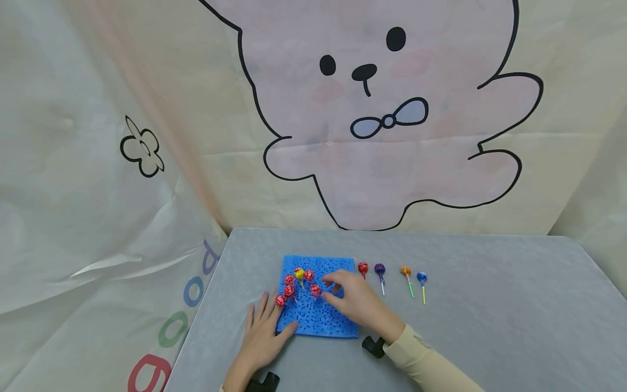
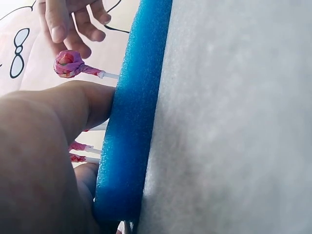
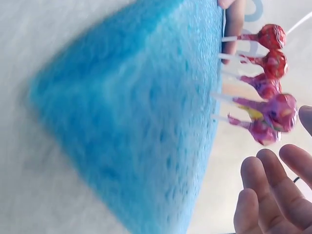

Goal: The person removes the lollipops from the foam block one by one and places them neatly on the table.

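A blue foam block lies on the table with several lollipops standing in it by their sticks. Most have red wrappers, like the lollipop nearest the right hand; a yellow lollipop stands among them. My left hand rests at the block's left edge with fingers spread, its thumb against the foam in the left wrist view. Over the block's right half hovers my right hand, thumb and fingers apart and nothing between them. In the right wrist view its fingers are beside the lollipop heads.
Right of the block, a red lollipop, a purple lollipop, an orange lollipop and a blue lollipop lie in a row on the grey table. A printed cloth hangs behind the table.
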### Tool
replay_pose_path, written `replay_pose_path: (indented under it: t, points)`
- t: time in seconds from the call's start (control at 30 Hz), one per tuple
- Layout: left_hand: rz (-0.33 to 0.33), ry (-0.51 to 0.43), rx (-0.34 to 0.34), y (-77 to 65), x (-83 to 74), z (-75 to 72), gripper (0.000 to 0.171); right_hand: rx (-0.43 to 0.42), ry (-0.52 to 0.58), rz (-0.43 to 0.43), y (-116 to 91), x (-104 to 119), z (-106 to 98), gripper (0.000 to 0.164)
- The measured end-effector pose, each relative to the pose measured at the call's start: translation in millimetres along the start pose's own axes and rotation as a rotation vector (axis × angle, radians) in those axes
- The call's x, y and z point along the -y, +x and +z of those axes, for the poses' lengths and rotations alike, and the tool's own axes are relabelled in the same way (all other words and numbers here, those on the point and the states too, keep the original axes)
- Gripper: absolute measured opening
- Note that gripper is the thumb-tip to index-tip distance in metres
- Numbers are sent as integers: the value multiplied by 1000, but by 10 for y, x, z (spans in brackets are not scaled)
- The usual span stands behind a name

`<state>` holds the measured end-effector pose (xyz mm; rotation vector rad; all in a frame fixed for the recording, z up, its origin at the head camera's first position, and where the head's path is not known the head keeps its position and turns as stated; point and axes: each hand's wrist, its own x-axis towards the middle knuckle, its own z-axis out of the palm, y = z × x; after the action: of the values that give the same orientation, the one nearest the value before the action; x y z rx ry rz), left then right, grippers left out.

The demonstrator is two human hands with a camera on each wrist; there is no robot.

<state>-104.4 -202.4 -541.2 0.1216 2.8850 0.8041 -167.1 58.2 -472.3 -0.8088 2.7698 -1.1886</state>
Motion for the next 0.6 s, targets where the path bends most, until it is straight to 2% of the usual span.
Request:
replay_pose_path:
  t: [0.33,0.6]
  points:
    - [-4,-3,1,1,-21,-14,85,36,8,-8,64,75,139,32]
    - [6,-6,-4,-7,-21,-13,84,14,-22,-28,83,118,209,29]
